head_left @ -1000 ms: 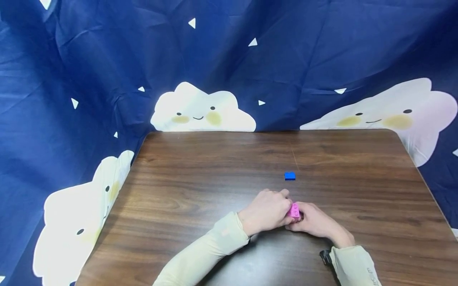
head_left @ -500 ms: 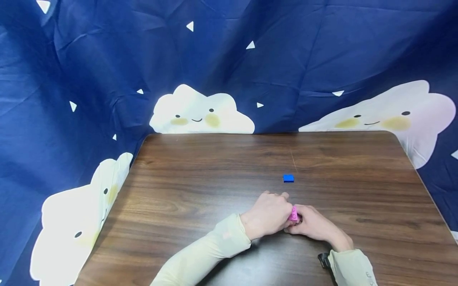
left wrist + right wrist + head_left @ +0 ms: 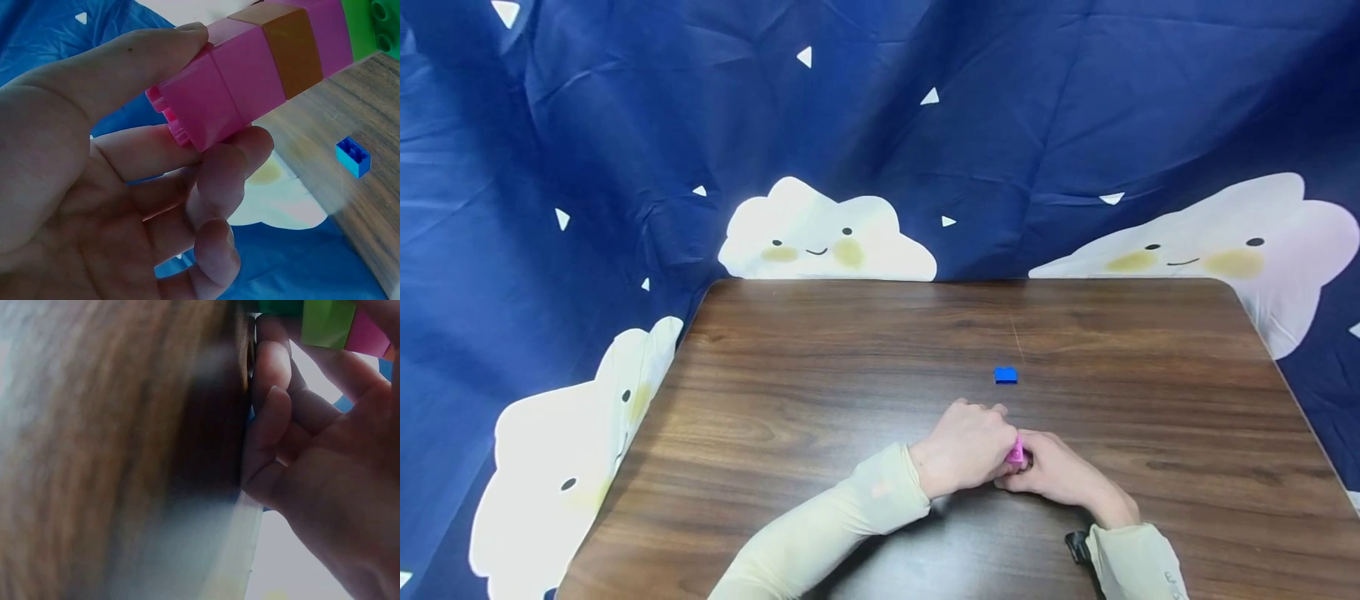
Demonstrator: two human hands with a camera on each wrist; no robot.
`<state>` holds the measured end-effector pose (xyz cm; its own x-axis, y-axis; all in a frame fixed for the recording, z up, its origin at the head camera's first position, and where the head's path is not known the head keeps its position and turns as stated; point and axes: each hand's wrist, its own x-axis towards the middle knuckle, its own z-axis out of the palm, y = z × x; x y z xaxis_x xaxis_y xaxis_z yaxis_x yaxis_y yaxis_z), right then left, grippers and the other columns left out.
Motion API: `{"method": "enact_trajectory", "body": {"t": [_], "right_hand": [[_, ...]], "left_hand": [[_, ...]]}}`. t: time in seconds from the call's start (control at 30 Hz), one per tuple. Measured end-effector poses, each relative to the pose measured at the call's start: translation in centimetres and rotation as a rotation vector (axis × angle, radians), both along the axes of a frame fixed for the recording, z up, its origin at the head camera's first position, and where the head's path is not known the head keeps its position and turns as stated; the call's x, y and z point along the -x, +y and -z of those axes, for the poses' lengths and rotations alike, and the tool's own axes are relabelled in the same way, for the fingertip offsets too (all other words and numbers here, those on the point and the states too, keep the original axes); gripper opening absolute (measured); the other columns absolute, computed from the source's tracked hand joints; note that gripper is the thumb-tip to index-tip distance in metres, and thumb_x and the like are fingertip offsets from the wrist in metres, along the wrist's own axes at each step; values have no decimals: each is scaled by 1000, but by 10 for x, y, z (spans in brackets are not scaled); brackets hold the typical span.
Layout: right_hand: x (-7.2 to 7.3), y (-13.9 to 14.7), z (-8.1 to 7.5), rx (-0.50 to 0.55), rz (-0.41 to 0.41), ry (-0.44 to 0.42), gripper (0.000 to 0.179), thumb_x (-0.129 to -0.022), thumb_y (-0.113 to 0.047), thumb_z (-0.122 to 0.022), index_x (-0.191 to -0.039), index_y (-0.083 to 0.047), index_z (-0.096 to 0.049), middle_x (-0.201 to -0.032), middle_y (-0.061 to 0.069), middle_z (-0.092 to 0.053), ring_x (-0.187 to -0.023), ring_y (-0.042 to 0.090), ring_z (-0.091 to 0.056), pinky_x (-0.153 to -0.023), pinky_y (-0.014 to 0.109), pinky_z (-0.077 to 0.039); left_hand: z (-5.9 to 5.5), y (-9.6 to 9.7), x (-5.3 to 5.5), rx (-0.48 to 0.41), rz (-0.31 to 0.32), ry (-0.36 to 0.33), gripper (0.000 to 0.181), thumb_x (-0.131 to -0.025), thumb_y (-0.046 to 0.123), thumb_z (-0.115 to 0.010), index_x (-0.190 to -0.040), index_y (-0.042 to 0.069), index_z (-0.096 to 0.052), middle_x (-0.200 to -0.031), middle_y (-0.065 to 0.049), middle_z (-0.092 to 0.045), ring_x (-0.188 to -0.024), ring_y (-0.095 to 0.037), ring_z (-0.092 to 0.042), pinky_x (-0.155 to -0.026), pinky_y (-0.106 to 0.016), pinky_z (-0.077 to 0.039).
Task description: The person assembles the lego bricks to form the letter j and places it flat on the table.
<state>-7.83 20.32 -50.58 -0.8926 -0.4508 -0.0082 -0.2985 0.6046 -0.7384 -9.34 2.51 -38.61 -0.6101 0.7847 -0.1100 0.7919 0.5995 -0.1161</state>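
A stack of toy building bricks (image 3: 250, 75) runs between my two hands, tilted in the left wrist view. Pink, orange, magenta, light green and dark green bricks are joined in it. My left hand (image 3: 966, 450) pinches the pink end between thumb and index finger, the other fingers curled loosely below. My right hand (image 3: 1060, 473) holds the stack towards its green end, with light green (image 3: 328, 324) and dark green parts showing in the right wrist view. From the head, only a pink brick (image 3: 1016, 452) shows between the hands. The right fingertips are partly hidden.
A single blue brick (image 3: 1005, 376) lies on the brown wooden table (image 3: 820, 358), a little beyond the hands. Behind the table hangs a dark blue curtain (image 3: 865, 108) with white clouds. A black strap (image 3: 1077, 547) sits at the right wrist.
My left hand has shifted slightly right over the pink brick, so less of that brick shows. My right hand keeps its hold. The blue brick stays on the table.
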Motion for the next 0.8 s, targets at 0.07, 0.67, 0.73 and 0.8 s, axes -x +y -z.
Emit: {"method": "enact_trajectory", "body": {"t": [0.07,0.67,0.73,0.8], "right_hand": [[0,0,-1,3,0,-18,24,-73,-32,-81,-88,-25,-65,-83,-13,-64,-75,-3,-53,-70,23,-49],[-3,-4,0,23,13,15,26,-71,-24,-82,-86,-28,-62,-82,-14,-58,-74,-2,-50,-67,22,-45],[-4,-3,-1,28,21,58,29,-70,-22,-83,-89,-28,-62,-87,-14,-59,-78,-2,-51,-70,24,-47],[-4,-3,-3,32,30,81,32,-68,-20,-84,-90,-28,-61,-89,-15,-59,-80,-3,-52,-71,24,-47]], "left_hand": [[0,0,0,8,-3,1,22,-88,49,-63,-80,30,-70,-89,9,-66,-70,-8,-61,-56,-24,-43],[10,-8,4,-16,-44,-32,28,-82,56,-67,-84,28,-69,-90,12,-62,-69,-6,-59,-61,-23,-46],[12,-9,6,-48,-56,-65,27,-81,55,-68,-81,27,-68,-86,12,-60,-65,-3,-55,-59,-22,-46],[16,-10,8,-77,-70,-105,26,-81,53,-69,-83,27,-68,-84,12,-58,-64,-2,-51,-59,-22,-46]]}}
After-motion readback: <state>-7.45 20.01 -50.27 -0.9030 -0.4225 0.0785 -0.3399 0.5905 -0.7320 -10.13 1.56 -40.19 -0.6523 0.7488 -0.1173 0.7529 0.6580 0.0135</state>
